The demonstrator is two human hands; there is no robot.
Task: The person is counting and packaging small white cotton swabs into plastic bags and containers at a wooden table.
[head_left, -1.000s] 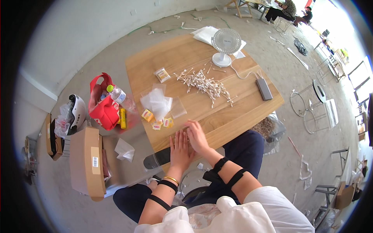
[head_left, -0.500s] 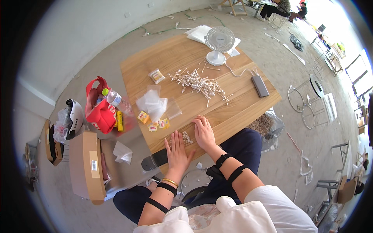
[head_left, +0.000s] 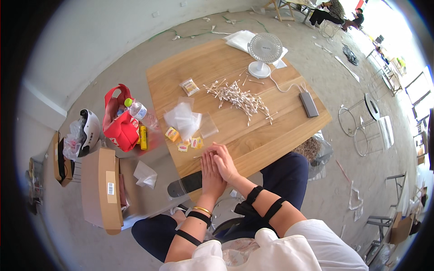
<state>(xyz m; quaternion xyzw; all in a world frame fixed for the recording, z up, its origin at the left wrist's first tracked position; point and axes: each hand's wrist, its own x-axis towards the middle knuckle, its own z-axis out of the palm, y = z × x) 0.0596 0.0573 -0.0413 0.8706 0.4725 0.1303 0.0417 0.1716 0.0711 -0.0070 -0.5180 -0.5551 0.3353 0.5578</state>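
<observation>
At the near edge of the wooden table my hands are together. My left hand lies with its fingers stretched straight and side by side. Against it, my right hand leans in from the right, its fingers extended and slightly bent over the left fingertips. A cotton swab tip pokes out beside the left fingers; any other swabs there are hidden by the hands. Farther back lies a loose heap of cotton swabs. Clear plastic bags and small yellow-and-white packets lie just beyond my hands.
A white fan stands at the table's far side, wired to a grey power bank. A filled packet lies left of the heap. Left of the table are a red bag, a plastic bottle and a cardboard box.
My right hand has moved left against my left hand, which has shifted slightly right. The short row of swabs between them is now covered. The view has shifted slightly.
</observation>
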